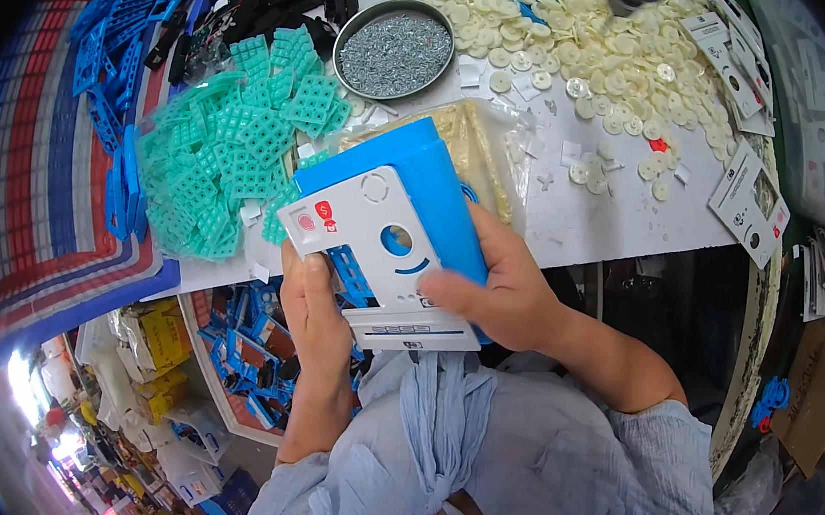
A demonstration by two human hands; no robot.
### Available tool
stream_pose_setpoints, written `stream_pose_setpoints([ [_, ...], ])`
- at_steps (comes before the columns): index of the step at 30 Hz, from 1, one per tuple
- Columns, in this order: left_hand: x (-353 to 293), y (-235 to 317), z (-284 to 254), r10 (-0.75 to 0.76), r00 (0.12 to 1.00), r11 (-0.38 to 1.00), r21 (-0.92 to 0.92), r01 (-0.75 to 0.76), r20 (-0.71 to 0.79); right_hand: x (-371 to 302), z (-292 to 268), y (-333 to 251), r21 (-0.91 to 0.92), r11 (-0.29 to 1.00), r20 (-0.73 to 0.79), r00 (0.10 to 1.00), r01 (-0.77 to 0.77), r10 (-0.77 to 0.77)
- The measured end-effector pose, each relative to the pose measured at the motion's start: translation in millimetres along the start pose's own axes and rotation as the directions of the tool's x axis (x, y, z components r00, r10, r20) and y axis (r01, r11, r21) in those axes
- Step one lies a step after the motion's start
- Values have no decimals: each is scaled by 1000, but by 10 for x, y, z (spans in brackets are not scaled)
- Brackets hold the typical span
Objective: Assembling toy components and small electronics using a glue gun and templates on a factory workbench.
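Observation:
A blue plastic casing (406, 151) is held tilted in front of my chest, near the table's front edge. Over its face lies a white panel (361, 217) with a round hole, red markings and a curved blue line. My left hand (318, 313) is closed on the lower left edge, thumb up along the side. My right hand (509, 293) grips the right side; its thumb, slightly blurred, lies on the panel and its other fingers are hidden behind the casing. A blue grid-like part (350, 276) shows at the panel's left. Whether panel and casing are fastened together I cannot tell.
Green moulded parts (253, 145) are heaped to the left, beside a round tin of small metal screws (397, 53). Cream plastic discs (556, 41) cover the table's far side. White panels (752, 203) lie at the right edge. Below left stands a bin of blue parts (247, 351).

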State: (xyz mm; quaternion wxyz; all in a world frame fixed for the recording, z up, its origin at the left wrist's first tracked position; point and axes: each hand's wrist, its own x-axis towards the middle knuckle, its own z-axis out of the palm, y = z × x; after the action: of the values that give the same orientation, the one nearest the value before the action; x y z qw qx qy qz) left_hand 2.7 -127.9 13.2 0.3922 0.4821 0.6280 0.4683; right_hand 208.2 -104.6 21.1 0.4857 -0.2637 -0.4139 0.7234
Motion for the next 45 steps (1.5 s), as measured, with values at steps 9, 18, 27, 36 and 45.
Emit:
stream_pose_setpoints([
  [9,-92,20,-102,71,997,997,39,-71,-1,12,-12,14,65,996,28,997,-67,65],
  [18,257,549,-212,410,904,827,370,-424,118,25,13,15,-242,968,154,982,-65,104],
  [27,664,726,-59,92,904,834,464,-299,418,7,-176,-137,-435,890,152,963,-136,222],
  [36,905,900,9,-102,783,975,219,-44,613,-22,-159,-127,-407,907,59,988,-108,144],
  [45,958,779,-13,25,810,920,304,-249,586,-43,6,-113,-284,947,-25,988,-151,150],
])
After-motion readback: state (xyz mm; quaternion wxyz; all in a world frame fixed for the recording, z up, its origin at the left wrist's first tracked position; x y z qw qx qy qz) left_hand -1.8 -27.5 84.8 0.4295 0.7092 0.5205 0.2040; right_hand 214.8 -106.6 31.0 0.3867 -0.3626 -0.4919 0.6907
